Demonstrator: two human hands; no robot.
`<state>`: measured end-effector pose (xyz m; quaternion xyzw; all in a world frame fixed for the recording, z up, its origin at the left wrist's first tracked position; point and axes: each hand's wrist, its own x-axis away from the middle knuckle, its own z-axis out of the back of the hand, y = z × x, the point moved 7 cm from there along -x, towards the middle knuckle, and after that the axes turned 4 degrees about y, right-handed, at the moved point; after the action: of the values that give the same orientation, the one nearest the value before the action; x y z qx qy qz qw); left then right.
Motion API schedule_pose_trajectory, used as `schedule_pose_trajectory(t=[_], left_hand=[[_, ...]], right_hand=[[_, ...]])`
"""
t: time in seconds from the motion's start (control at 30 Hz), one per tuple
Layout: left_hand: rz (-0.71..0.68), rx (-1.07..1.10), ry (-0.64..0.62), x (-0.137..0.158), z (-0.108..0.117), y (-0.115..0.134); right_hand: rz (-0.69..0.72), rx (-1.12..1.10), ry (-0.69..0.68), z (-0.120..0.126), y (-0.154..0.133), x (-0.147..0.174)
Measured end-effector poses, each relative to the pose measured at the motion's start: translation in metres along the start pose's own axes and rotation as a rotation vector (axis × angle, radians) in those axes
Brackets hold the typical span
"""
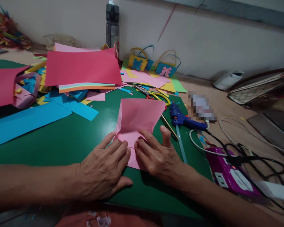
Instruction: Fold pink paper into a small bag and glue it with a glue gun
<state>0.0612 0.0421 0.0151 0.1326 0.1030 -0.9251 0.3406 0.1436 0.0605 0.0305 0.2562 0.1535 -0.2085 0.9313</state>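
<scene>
A folded pink paper stands partly upright in front of me, with creased sides and a lower flap lying on the green board. My left hand presses its closed fingers on the left part of the flap, its thumb stretched out over the board. On the right part, my right hand bears down with bent fingertips, one outer finger raised and its thumb hidden. Just beyond the right hand are a blue glue gun with a glue stick, a thin wooden stick and yellow-handled scissors.
Red sheets lie stacked on coloured paper at the back left, near blue strips. Small paper bags stand by the wall. At right are a purple power strip, tangled black cables and a blurred-out object.
</scene>
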Motion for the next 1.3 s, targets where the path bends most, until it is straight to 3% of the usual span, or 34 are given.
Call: schedule_pose_trajectory(t=[0.63, 1.03, 1.3], left_hand=[[0.006, 0.014, -0.088, -0.004, -0.008, -0.003], [-0.013, 0.058, 0.093, 0.002, 0.003, 0.001], [0.001, 0.045, -0.076, -0.006, -0.008, -0.002]], right_hand=[[0.001, 0.006, 0.011, -0.001, -0.002, 0.001], [-0.006, 0.011, 0.028, 0.001, -0.002, 0.001], [0.002, -0.037, 0.048, 0.003, 0.002, 0.001]])
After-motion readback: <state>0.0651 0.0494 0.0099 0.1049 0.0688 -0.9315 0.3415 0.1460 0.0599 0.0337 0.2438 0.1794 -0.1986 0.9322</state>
